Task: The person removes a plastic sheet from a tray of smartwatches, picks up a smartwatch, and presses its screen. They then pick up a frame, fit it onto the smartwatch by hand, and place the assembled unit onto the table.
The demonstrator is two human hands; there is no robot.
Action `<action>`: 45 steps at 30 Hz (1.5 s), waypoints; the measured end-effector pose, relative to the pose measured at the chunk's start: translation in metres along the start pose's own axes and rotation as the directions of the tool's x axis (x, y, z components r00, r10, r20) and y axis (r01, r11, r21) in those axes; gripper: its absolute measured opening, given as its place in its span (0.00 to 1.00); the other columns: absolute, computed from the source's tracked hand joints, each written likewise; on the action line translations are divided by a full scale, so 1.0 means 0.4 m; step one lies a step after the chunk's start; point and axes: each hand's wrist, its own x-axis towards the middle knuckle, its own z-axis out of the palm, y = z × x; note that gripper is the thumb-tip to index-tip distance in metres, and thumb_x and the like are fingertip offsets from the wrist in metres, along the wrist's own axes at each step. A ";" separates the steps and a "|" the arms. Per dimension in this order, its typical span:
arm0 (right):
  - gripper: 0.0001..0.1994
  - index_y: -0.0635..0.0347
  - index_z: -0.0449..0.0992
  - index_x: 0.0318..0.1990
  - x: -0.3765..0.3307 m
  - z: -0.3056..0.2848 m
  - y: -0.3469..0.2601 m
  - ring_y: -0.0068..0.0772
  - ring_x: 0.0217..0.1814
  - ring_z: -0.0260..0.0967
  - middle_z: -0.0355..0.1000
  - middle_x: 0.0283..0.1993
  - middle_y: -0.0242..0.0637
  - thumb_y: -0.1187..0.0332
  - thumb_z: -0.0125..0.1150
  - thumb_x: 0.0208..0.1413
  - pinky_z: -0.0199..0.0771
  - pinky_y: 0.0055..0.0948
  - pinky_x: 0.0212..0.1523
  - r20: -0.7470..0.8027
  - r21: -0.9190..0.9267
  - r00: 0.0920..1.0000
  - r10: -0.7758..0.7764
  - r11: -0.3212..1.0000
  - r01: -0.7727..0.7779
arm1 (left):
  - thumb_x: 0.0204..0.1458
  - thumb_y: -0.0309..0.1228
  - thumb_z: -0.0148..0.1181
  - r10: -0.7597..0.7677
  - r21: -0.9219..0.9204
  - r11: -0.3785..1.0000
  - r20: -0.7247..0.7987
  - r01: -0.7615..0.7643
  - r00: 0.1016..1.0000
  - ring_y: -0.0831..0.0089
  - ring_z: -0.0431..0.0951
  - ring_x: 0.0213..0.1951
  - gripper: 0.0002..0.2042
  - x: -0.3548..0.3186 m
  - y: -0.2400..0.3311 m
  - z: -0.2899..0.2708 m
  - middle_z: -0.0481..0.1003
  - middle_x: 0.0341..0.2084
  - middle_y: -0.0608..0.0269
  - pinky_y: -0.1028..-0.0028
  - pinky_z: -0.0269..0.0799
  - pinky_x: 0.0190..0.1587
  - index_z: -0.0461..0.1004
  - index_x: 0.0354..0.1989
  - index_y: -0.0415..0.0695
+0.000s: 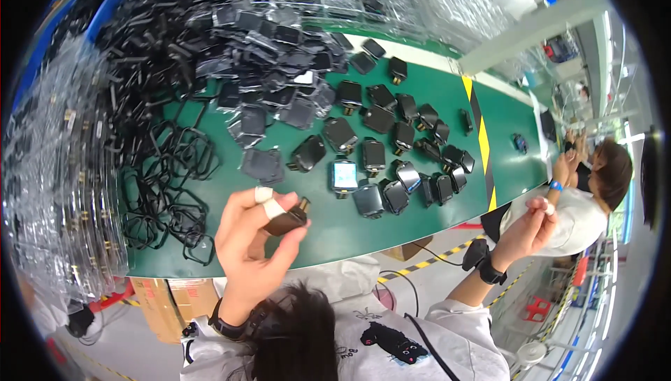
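My left hand [253, 241], with white finger covers on two fingertips, pinches a small dark watch body [285, 222] above the front edge of the green table [514, 119]. Gold-coloured metal shows at its upper end. Away to the right, my right hand [524, 233] is raised beyond the table's front edge, its fingertips drawn together. Whatever may be between them is too small to make out. Several black watch bodies [374, 155] lie in loose rows at the middle of the table. Among them, one watch [344, 177] has a lit screen.
Black frame-like rings [171, 178] lie tangled at the left, beside stacked clear plastic trays [66, 185]. Flat dark pieces in film [262, 67] are heaped behind. Yellow-black tape [482, 140] crosses the table. A co-worker [583, 196] sits at the right.
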 end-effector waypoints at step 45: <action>0.21 0.61 0.79 0.45 -0.204 0.494 -0.310 0.27 0.29 0.61 0.66 0.37 0.40 0.54 0.62 0.50 0.64 0.24 0.24 0.968 0.250 -0.020 -0.249 0.962 0.114 | 0.49 0.11 0.55 -0.266 -0.608 0.752 0.074 0.255 0.961 0.63 0.75 0.49 0.23 -0.053 -0.015 -0.059 0.72 0.48 0.44 0.70 0.73 0.51 0.64 0.56 0.28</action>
